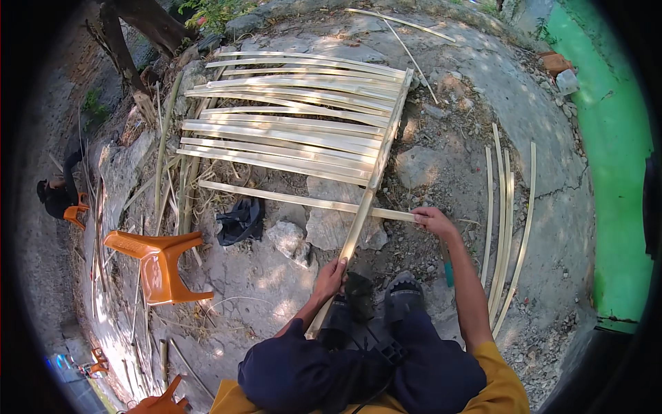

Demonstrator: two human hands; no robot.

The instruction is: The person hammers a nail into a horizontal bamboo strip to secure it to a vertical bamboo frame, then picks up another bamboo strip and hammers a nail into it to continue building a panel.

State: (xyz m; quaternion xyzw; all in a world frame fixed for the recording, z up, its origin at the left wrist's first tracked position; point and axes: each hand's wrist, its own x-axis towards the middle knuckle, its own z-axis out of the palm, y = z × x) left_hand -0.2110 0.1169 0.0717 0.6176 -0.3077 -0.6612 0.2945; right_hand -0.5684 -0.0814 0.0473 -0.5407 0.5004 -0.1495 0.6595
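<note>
A long pale bamboo pole (358,226) slants from between my knees up to the far end of a row of split bamboo slats (296,127). My left hand (331,278) is wrapped round the pole's near part. With my right hand (433,221) I grip the right end of a single bamboo slat (276,196), which crosses the pole and lies apart from the row. The row's right ends meet the pole; their left ends rest over other poles. Beside my right forearm, a tool with a teal handle (449,273) is partly hidden.
An orange plastic stool (160,265) lies tipped over on the left, near a black bag (241,221) and rocks (288,241). Several loose slats (507,214) lie on the right, before a green wall (614,138). Another person (58,193) is at the far left.
</note>
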